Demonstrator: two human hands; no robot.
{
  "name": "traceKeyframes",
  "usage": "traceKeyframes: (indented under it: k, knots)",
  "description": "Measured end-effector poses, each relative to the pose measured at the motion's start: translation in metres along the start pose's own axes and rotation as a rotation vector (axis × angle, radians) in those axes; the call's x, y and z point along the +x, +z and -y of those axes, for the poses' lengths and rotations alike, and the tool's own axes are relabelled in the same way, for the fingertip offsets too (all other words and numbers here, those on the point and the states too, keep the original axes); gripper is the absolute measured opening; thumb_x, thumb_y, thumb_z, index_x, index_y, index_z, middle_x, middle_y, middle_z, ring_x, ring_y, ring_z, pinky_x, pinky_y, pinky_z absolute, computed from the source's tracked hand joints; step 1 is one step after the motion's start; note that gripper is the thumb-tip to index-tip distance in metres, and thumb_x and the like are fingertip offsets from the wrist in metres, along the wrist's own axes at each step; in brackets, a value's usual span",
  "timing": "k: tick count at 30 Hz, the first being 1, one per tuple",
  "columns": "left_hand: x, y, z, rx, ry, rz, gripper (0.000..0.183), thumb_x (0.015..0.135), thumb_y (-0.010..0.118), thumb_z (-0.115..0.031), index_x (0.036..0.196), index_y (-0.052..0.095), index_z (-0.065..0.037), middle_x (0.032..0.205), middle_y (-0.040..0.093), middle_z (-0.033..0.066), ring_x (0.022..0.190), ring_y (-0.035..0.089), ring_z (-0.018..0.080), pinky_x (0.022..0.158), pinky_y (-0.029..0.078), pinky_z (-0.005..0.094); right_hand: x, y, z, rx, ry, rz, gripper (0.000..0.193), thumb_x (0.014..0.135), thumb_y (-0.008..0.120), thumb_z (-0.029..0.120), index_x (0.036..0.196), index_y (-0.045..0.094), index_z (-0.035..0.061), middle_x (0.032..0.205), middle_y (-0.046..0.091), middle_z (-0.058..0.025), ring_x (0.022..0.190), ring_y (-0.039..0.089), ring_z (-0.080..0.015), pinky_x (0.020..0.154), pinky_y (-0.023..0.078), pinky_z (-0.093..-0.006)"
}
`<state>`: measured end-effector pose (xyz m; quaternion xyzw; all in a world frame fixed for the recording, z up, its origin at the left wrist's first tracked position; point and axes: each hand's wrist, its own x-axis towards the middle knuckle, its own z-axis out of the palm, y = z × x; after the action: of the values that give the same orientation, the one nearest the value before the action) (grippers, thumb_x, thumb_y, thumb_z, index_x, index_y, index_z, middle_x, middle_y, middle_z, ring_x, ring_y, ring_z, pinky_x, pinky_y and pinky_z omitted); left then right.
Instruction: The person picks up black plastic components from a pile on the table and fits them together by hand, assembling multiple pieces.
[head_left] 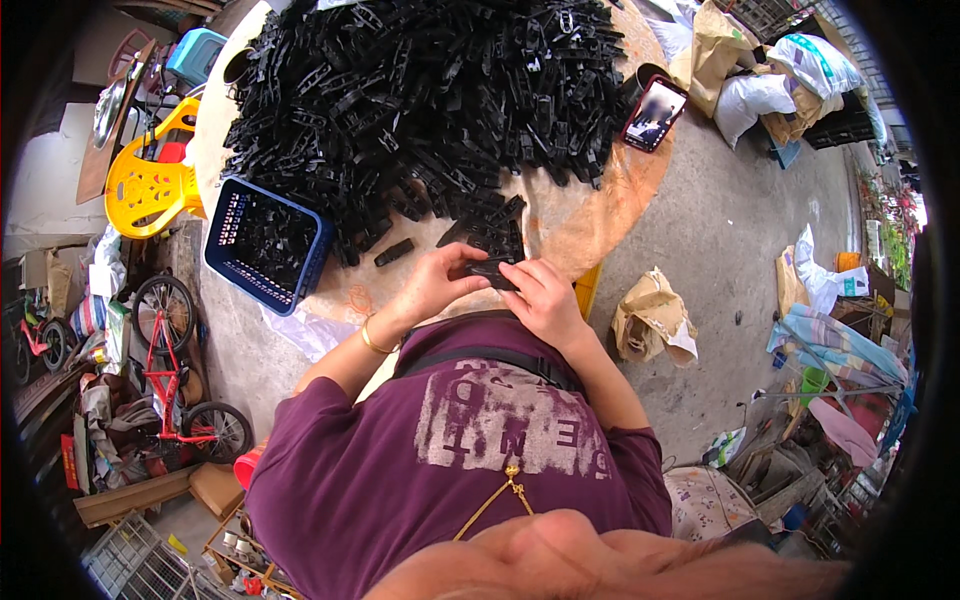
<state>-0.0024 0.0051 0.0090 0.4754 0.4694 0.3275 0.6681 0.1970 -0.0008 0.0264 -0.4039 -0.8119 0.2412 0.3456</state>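
My left hand (437, 283) and my right hand (540, 296) meet over the near edge of a round wooden table (585, 215), both gripping one small black plastic part (492, 271). A large heap of the same black plastic parts (430, 95) covers most of the tabletop beyond my hands. One loose part (393, 252) lies just left of my left hand. A gold bangle sits on my left wrist.
A blue plastic basket (262, 245) holding black parts stands at the table's left edge. A phone (654, 113) lies at the right edge. Yellow chair (150, 180) and red bicycle (170, 370) at left; paper bags (655, 320) and sacks (760, 85) on the concrete floor at right.
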Motion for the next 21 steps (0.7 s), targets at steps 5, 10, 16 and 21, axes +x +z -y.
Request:
traceKeyframes:
  k: [5,10,16,21]
  knots:
    - [-0.002,-0.001,-0.001,0.126,0.000,0.054,0.037,0.075,0.066,-0.001,0.109,0.052,0.003,0.092,0.062,0.0055,0.084,0.058,0.0093,0.073,0.049,0.0224,-0.002,0.000,-0.001,0.067,0.060,0.059,0.039,0.064,0.069,0.008,0.100,0.058,-0.0008,0.086,0.055,-0.0099,0.079,0.054,-0.0262,0.069,0.046,-0.0329]
    - [-0.003,0.002,-0.002,-0.077,-0.002,0.101,0.041,0.076,0.062,0.005,0.114,0.047,0.003,0.102,0.058,0.0072,0.093,0.056,0.0117,0.080,0.047,0.0244,-0.009,0.013,-0.014,0.385,0.366,-0.005,0.038,0.071,0.070,0.017,0.100,0.058,-0.0043,0.099,0.059,-0.0134,0.090,0.057,-0.0238,0.078,0.047,-0.0305]
    - [-0.005,0.010,0.013,-0.007,-0.007,0.131,0.044,0.077,0.059,0.006,0.118,0.044,0.002,0.109,0.054,0.0081,0.096,0.055,0.0132,0.083,0.047,0.0254,-0.016,0.008,-0.016,0.593,0.543,0.195,0.034,0.071,0.069,0.016,0.099,0.060,-0.0008,0.085,0.062,-0.0156,0.069,0.062,-0.0218,0.063,0.049,-0.0296]
    - [0.009,0.022,0.013,0.216,-0.009,0.198,0.042,0.077,0.066,-0.012,0.115,0.050,-0.005,0.095,0.055,0.0072,0.093,0.055,0.0180,0.079,0.048,0.0287,-0.024,-0.034,-0.026,0.159,0.611,0.462,0.030,0.068,0.069,0.021,0.092,0.063,0.0038,0.079,0.063,-0.0150,0.072,0.061,-0.0303,0.065,0.048,-0.0359]
